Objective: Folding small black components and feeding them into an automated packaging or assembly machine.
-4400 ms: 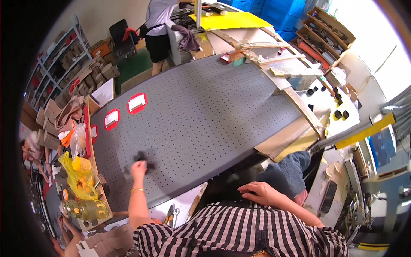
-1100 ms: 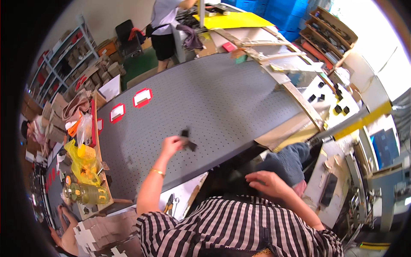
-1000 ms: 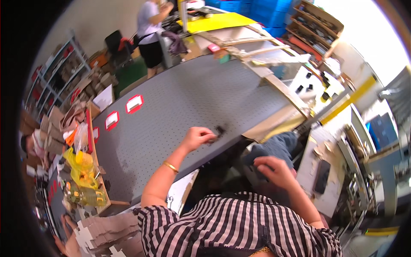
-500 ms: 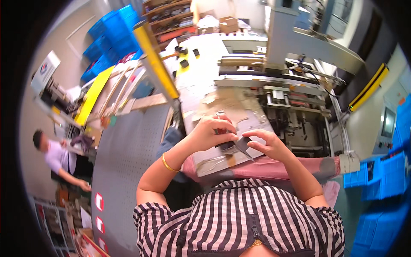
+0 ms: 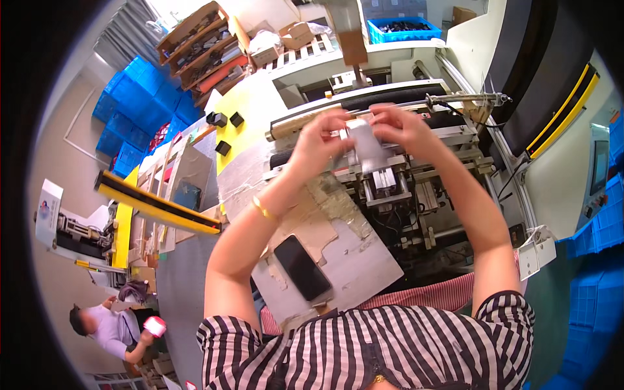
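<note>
Currently left hand point(image 5: 325, 143) and right hand point(image 5: 406, 132) are pinching the pale piece point(image 5: 369, 146) from opposite sides, neither nearer, its long axis running roughly fore-aft over the machine point(image 5: 385, 182), seating too blurred to tell.

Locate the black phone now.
In the head view, below and left of centre, the black phone lies on the worn board, right of the left forearm.

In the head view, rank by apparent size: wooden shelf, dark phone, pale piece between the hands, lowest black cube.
1. Wooden shelf
2. Dark phone and pale piece: order unsure; the piece is blurred, partly covered
3. Lowest black cube
</note>
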A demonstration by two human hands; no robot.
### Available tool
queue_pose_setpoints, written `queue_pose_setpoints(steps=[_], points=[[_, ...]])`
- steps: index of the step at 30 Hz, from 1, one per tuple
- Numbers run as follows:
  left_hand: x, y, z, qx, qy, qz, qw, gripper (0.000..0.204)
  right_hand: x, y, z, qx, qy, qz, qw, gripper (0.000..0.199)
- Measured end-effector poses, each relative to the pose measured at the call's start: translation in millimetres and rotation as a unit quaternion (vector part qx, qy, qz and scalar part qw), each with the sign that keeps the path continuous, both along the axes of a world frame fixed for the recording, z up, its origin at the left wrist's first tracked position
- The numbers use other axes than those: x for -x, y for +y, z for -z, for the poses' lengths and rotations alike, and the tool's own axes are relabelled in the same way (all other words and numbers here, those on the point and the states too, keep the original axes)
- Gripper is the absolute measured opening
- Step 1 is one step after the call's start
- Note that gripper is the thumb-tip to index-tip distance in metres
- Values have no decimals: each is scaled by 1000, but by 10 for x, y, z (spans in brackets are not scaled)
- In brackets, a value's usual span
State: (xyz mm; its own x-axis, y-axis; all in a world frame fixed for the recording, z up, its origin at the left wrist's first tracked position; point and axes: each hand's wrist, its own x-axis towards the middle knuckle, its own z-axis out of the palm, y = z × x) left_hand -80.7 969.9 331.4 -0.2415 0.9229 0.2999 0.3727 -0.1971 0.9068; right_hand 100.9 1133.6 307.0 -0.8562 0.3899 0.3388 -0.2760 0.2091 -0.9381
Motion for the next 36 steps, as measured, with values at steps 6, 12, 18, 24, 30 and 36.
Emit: queue_pose_setpoints(steps=[6, 12, 18, 24, 30, 36], points=[[554, 1037, -432, -48, 92, -86, 991, 66, 600, 982, -420, -93, 10, 87, 992, 55], [554, 1128, -499, -98, 224, -111, 963, 80, 617, 927, -598, -266, 23, 115, 957, 55], [206, -101, -29, -47, 196, -66, 977, 58, 119, -556, 106, -16, 140, 140, 980, 24], [382, -2308, 670, 51, -62, -130, 988, 25, -514, -2569, 582, 12, -146, -235, 961, 18], [466, -5332, 1663, -75, -149, -548, 819, 17, -365, -3775, 713, 122, -227, -307, 916, 23], [-997, -9230, 3511, 53, -225, -869, 437, 14, 427, -5112, 602, 14, -236, -467, 852, 23]])
